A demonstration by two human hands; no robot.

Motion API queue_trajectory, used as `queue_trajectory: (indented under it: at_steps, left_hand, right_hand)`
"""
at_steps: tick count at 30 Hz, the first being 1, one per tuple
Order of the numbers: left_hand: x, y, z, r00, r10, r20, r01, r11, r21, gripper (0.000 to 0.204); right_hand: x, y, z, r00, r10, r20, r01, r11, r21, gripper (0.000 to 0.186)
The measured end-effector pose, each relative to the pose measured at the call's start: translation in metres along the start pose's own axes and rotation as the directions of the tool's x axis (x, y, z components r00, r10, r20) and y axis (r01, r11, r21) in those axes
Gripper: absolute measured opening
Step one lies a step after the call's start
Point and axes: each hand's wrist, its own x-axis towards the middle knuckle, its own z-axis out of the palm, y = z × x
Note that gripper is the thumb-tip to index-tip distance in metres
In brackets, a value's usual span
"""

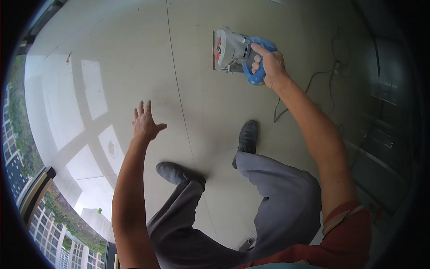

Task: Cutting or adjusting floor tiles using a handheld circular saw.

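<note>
My right hand (268, 65) is closed on the blue handle (257, 77) of a grey hand-held power tool (228, 47), a saw or cutter by its look, with a red part and a flat metal base, at the upper middle over the pale tiled floor (201, 103). My left hand (145, 120) is open, fingers spread and thumb out, at the middle left above the floor, apart from the tool. I cannot tell whether its fingertips touch the tile.
A dark cable (307, 85) lies at right beside a glossy dark panel (380, 116). Left, a window frame (38, 193) borders a view of trees and buildings. My shoes (247, 136) and bent legs are below the tool. A thin seam crosses the floor.
</note>
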Motion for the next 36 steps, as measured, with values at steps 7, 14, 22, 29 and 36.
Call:
queue_trajectory:
  at_steps: [7, 14, 22, 29, 36]
  left_hand:
    - [0.123, 0.028, -0.051, 0.982, -0.108, -0.153, 0.129, 0.983, 0.130, 0.132]
    - [0.125, 0.034, -0.050, 0.980, -0.122, -0.157, 0.148, 0.974, 0.170, 0.134]
    - [0.125, 0.032, -0.057, 0.979, -0.128, -0.158, 0.154, 0.974, 0.165, 0.134]
    - [0.129, 0.029, -0.049, 0.979, -0.118, -0.169, 0.145, 0.976, 0.161, 0.135]
    - [0.134, 0.028, -0.043, 0.975, -0.119, -0.190, 0.151, 0.975, 0.163, 0.139]
  right_hand:
    - [0.114, -0.016, 0.017, 0.989, -0.139, 0.051, 0.135, 0.988, 0.078, 0.020]
    - [0.177, -0.036, 0.044, 0.960, -0.261, 0.107, 0.255, 0.965, 0.059, 0.021]
    - [0.232, -0.059, 0.065, 0.945, -0.274, 0.181, 0.277, 0.961, 0.004, 0.021]
    - [0.266, -0.076, 0.074, 0.936, -0.264, 0.231, 0.280, 0.959, -0.038, 0.021]
    - [0.296, -0.087, 0.076, 0.928, -0.230, 0.293, 0.254, 0.966, -0.047, 0.021]
